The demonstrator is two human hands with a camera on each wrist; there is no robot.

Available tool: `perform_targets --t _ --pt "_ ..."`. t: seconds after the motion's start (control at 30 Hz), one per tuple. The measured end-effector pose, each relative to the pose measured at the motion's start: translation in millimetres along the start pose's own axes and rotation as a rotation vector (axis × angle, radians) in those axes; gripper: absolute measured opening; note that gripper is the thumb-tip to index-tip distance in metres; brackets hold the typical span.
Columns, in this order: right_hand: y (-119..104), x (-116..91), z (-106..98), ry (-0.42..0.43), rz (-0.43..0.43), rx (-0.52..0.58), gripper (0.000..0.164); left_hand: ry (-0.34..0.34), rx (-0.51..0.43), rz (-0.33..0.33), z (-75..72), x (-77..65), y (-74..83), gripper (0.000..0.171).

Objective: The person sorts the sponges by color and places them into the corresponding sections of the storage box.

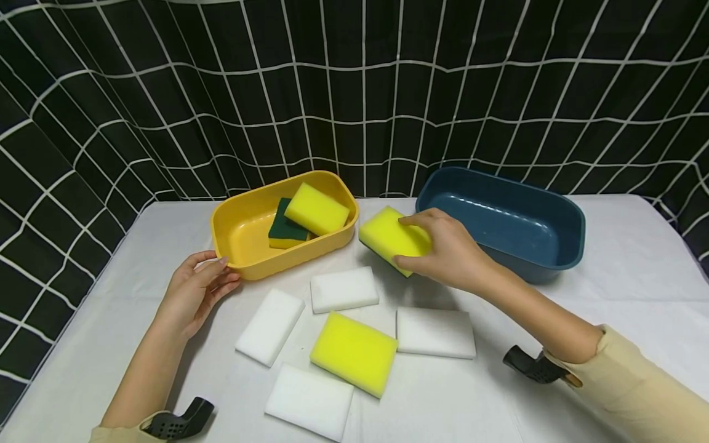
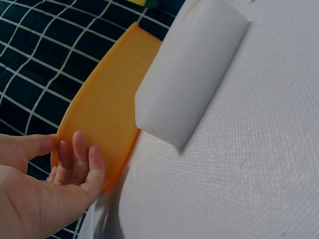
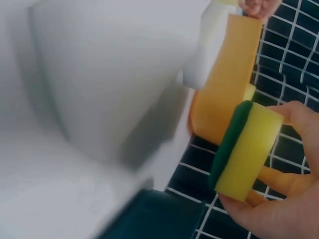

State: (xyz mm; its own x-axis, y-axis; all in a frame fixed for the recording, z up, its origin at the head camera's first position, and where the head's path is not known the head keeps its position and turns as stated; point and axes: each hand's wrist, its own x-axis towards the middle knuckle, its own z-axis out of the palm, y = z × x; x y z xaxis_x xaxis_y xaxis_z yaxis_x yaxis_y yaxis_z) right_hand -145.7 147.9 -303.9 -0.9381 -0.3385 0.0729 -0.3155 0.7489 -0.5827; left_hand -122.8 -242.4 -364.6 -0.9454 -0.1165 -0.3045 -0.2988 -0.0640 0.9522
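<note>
My right hand (image 1: 451, 249) grips a yellow sponge (image 1: 394, 239) by its edges, above the table between two plastic tubs. Its dark green scouring layer (image 3: 232, 149) shows in the right wrist view, on the face away from my palm. My left hand (image 1: 194, 292) pinches the near left corner of the yellow tub (image 1: 288, 264), thumb at the rim and fingers against the outer wall. Inside that tub, one yellow sponge (image 1: 317, 208) leans over another sponge with its green side (image 1: 285, 223) up. To the right stands a dark blue tub (image 1: 498, 215) with nothing visible inside.
On the white tablecloth lie a yellow sponge (image 1: 354, 352) and several white sponges, among them one near the yellow tub (image 1: 344, 289) and one at the front (image 1: 309, 401). A black cloth with a white grid (image 1: 382, 92) hangs behind the tubs.
</note>
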Motion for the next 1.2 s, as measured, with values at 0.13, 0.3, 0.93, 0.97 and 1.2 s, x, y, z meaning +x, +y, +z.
perform_targets --t 0.13,0.3,0.93,0.97,1.2 --pt "-9 9 -1 0.002 -0.009 0.007 0.065 -0.001 -0.007 -0.002 -0.1 0.3 0.1 0.045" --pt "-21 21 2 -0.001 -0.037 0.022 0.066 -0.007 -0.011 0.008 -0.7 0.1 0.0 0.041" --pt "-68 66 18 -0.031 -0.047 0.043 0.067 -0.014 0.005 0.039 -1.1 0.4 -1.2 0.037" --pt "-70 68 19 -0.034 -0.045 0.044 0.067 -0.015 0.005 0.042 -1.2 0.5 -1.3 0.036" --pt "-84 83 31 -0.043 -0.064 0.038 0.066 -0.028 -0.009 0.048 -2.4 0.2 -2.3 0.034"
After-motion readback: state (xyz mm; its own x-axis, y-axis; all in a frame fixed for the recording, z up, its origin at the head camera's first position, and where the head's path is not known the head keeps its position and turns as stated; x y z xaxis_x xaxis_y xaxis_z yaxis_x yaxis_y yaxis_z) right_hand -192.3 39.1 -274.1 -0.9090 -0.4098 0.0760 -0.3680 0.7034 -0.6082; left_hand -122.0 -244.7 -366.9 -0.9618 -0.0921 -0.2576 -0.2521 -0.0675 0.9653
